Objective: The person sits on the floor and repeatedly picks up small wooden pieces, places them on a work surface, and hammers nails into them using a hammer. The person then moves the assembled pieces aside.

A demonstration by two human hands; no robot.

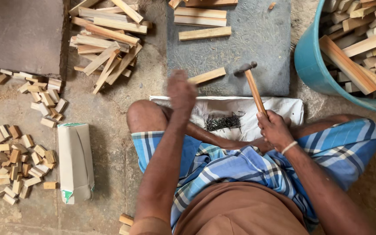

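My right hand (275,128) grips the wooden handle of a hammer (251,80), whose dark metal head hovers over a grey stone slab (257,43). My left hand (181,93) is blurred and reaches toward a short wooden strip (207,76) lying on the slab's near edge; whether it touches or holds the strip I cannot tell. A pile of dark nails (225,122) lies on a white cloth (288,109) across my lap, between the two hands. More wooden strips (201,21) rest at the slab's far side.
A heap of long wooden strips (105,39) lies to the left of the slab. Small wooden blocks (16,161) are scattered at the far left beside a paper-wrapped package (75,161). A teal tub (314,65) full of wood pieces stands at the right.
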